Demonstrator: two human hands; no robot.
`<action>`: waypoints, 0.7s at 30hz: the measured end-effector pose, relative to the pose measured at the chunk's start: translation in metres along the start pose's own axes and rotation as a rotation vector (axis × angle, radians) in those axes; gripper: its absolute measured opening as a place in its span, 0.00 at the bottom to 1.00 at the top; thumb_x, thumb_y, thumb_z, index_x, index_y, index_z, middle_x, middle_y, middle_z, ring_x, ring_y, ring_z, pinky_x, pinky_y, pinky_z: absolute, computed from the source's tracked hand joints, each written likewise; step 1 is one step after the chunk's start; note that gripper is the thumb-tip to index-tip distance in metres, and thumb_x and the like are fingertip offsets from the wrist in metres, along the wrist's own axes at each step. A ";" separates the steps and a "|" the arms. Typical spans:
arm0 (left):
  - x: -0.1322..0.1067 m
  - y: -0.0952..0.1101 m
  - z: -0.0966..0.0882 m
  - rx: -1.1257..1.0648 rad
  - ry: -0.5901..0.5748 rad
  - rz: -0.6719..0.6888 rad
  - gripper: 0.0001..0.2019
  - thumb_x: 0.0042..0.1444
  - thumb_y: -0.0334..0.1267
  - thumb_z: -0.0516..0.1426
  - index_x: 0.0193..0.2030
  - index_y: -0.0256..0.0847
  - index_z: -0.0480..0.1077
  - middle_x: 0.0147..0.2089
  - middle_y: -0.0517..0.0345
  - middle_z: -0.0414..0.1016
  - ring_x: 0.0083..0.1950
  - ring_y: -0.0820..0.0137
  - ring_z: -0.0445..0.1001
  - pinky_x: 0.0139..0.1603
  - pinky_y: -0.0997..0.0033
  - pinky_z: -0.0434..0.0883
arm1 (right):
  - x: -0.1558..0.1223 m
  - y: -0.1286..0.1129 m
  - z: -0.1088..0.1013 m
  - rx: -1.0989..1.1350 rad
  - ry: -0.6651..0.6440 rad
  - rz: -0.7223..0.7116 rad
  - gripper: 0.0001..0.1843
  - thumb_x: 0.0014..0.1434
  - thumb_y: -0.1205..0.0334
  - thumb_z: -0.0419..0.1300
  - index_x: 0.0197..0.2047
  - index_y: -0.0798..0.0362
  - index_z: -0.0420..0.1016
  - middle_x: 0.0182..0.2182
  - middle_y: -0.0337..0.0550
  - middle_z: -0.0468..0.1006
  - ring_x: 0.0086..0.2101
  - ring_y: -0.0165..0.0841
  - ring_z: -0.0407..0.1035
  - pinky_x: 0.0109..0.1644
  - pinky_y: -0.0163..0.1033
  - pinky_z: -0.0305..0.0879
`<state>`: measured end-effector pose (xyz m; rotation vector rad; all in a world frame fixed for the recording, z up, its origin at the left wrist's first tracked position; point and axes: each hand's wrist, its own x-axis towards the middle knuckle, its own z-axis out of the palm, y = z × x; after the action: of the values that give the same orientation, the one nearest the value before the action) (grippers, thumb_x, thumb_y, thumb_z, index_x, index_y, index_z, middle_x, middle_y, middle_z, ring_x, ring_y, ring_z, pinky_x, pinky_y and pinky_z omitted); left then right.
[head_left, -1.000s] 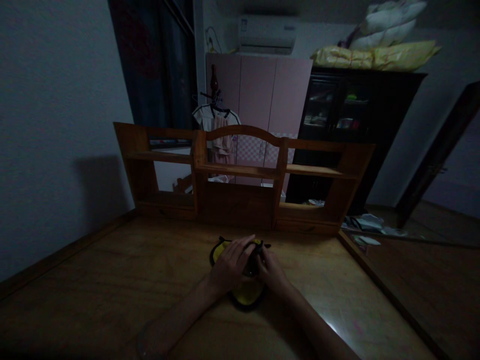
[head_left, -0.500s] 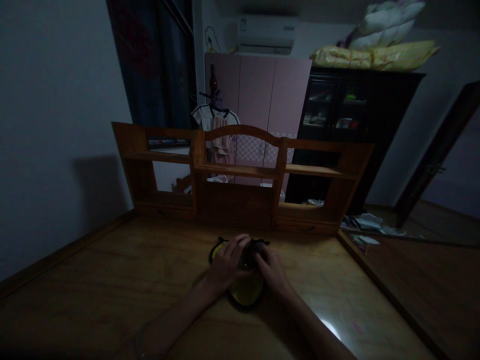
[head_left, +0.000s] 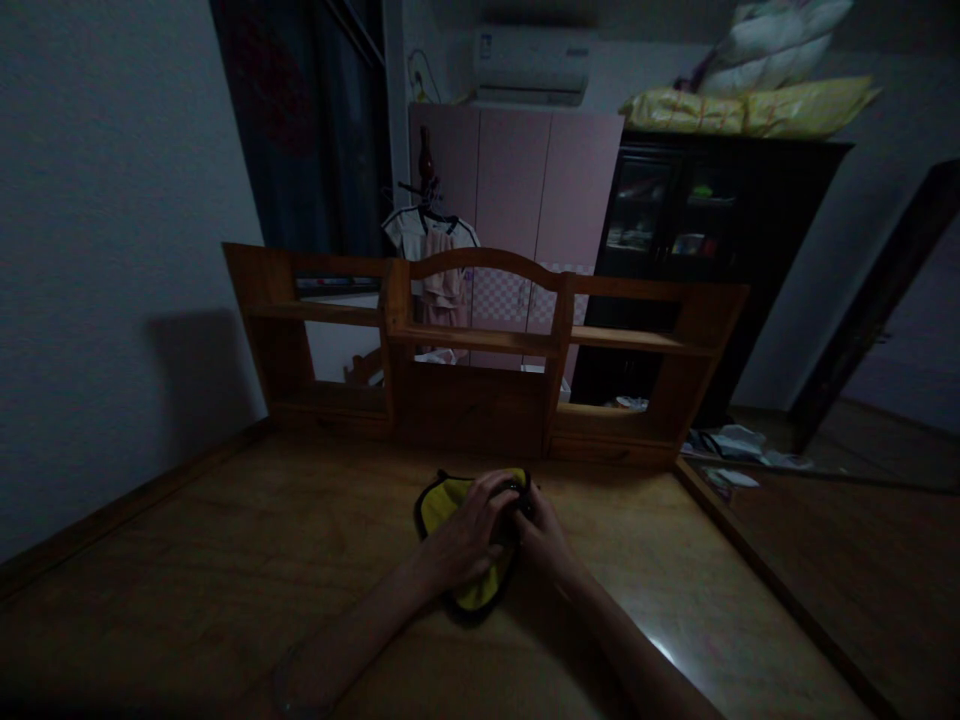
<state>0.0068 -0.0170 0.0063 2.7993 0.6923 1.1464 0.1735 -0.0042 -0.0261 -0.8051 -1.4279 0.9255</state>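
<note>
A yellow-green cloth [head_left: 436, 505] with black edging lies on the wooden tabletop, and part of it is raised and folded up between my hands. My left hand [head_left: 474, 528] rests across the cloth, its fingers curled over a small dark, shiny object [head_left: 514, 492]. From the other side my right hand [head_left: 541, 530] closes on the same object, thumb and fingers bent around it near the cloth's raised corner. Dim light and my fingers hide most of the object, so its kind does not show.
A wooden shelf unit [head_left: 480, 345] stands along the table's far edge. A pale wall [head_left: 127, 300] borders the left, and a raised wooden rim [head_left: 765, 575] runs down the right. Farther back are a pink wardrobe [head_left: 510, 190] and a dark cabinet [head_left: 720, 210].
The cloth's upper part has come up over the dark object, covering more of it. More of the cloth shows on the left. My left fingers have shifted slightly right.
</note>
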 end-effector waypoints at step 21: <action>0.001 -0.001 -0.005 -0.127 0.050 -0.205 0.38 0.50 0.47 0.63 0.65 0.44 0.50 0.63 0.48 0.59 0.64 0.60 0.58 0.65 0.57 0.61 | 0.004 -0.017 -0.015 -0.209 0.097 0.059 0.16 0.57 0.50 0.59 0.36 0.54 0.79 0.31 0.42 0.79 0.33 0.40 0.70 0.34 0.37 0.63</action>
<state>0.0039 -0.0168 0.0105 2.5349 0.8553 1.1800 0.1892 -0.0065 -0.0092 -1.0384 -1.4373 0.7788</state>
